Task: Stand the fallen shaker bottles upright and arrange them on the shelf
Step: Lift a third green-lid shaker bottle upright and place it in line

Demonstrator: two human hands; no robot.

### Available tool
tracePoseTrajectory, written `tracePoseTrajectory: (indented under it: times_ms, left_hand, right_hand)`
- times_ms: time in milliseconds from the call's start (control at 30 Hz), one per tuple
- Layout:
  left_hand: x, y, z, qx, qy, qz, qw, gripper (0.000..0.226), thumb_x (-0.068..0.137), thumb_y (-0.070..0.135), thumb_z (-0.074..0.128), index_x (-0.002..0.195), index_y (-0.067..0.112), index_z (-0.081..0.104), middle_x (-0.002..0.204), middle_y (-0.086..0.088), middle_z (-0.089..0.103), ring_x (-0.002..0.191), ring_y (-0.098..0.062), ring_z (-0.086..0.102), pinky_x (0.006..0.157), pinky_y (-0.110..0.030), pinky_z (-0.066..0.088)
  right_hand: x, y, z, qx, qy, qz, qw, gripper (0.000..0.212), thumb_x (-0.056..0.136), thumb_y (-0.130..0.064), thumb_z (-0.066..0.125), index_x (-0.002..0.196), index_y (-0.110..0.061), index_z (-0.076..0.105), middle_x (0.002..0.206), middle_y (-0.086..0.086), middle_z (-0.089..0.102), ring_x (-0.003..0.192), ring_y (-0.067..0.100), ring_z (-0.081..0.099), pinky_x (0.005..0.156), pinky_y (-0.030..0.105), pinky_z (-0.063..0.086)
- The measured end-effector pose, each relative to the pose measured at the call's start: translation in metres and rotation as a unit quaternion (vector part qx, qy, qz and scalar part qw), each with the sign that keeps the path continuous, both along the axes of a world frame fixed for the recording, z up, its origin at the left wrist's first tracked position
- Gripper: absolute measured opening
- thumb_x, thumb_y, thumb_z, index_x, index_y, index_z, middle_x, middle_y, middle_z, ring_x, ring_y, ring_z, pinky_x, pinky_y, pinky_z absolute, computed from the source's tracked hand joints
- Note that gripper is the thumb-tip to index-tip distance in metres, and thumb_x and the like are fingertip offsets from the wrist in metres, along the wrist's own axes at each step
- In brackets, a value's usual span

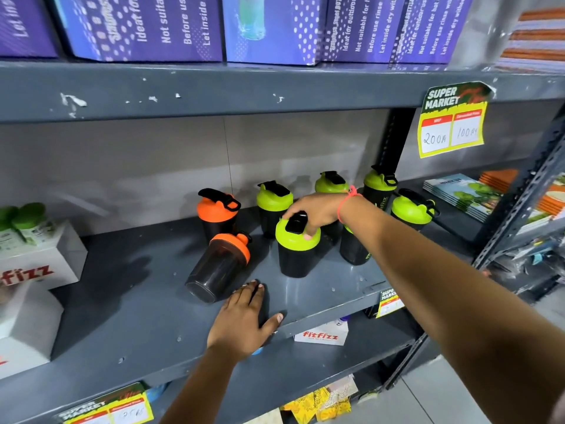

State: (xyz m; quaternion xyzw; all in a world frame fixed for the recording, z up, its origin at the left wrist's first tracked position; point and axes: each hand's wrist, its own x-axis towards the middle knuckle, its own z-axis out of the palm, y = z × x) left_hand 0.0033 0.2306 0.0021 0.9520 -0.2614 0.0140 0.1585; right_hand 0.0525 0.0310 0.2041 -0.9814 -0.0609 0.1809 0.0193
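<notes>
On the grey shelf (128, 313) a black shaker bottle with an orange lid (218, 266) lies tipped over, its base toward me. Behind it another orange-lidded shaker (217, 214) stands upright. Several green-lidded black shakers stand to the right, among them a back one (273, 206) and a far-right one (412, 209). My right hand (315, 214) grips the lid of the front green-lidded shaker (296, 252), which stands upright. My left hand (244, 319) rests flat on the shelf's front, fingers apart, just right of the fallen bottle's base and not touching it.
White Fitfizz boxes (36, 270) with green-capped items on top stand at the shelf's left. Purple boxes (146, 26) fill the shelf above. A yellow price tag (452, 123) hangs on the upper rail. Booklets (461, 194) lie at the right, beside a slanted upright (519, 206).
</notes>
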Motion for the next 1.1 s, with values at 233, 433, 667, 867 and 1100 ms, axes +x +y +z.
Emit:
tracePoseTrajectory:
  times_ms: [233,433,667,867,1100]
  left_hand:
    - [0.001,-0.001,0.000,0.000,0.000,0.002,1.000,0.077,0.085,0.067,0.032,0.145,0.019,0.021,0.156,0.000,0.022,0.141,-0.019,0.019,0.116,-0.033,0.016]
    - [0.001,0.000,0.000,0.003,0.000,0.001,1.000,0.077,0.085,0.067,0.032,0.145,0.020,0.021,0.155,0.001,0.022,0.141,-0.019,0.020,0.115,-0.033,0.018]
    - [-0.001,0.000,0.002,0.002,0.003,0.001,1.000,0.076,0.086,0.066,0.034,0.145,0.019,0.022,0.155,-0.001,0.024,0.141,-0.021,0.021,0.116,-0.035,0.019]
    - [-0.002,0.000,0.004,0.008,0.006,0.005,1.000,0.075,0.086,0.065,0.033,0.145,0.020,0.019,0.156,0.001,0.020,0.141,-0.019,0.019,0.115,-0.034,0.018]
    - [-0.011,0.003,0.010,0.006,0.015,0.004,1.000,0.070,0.090,0.060,0.031,0.146,0.021,0.016,0.158,0.001,0.012,0.144,-0.016,0.011,0.117,-0.030,0.007]
  right_hand:
    - [0.004,0.001,-0.005,-0.024,-0.070,-0.035,0.997,0.046,0.073,-0.051,0.068,0.088,-0.008,0.057,0.067,0.004,0.055,0.075,0.025,0.051,0.047,0.022,0.025]
    - [0.005,0.010,-0.005,-0.001,-0.002,-0.029,1.000,0.076,0.071,-0.039,0.074,0.135,-0.017,0.038,0.134,0.009,0.050,0.119,0.029,0.050,0.090,0.032,0.047]
    - [0.004,0.010,-0.017,-0.024,-0.081,-0.095,0.992,0.076,0.066,-0.058,0.069,0.119,-0.005,0.055,0.121,0.013,0.062,0.106,0.031,0.060,0.078,0.029,0.045]
    - [0.005,0.013,-0.021,-0.048,-0.109,-0.129,0.984,0.071,0.067,-0.064,0.065,0.112,-0.009,0.059,0.120,0.009,0.064,0.106,0.030,0.060,0.074,0.029,0.040]
    - [0.000,0.017,-0.018,-0.092,-0.089,-0.174,0.976,0.081,0.069,-0.074,0.051,0.126,-0.017,0.050,0.132,0.009,0.054,0.122,0.032,0.048,0.101,0.041,0.043]
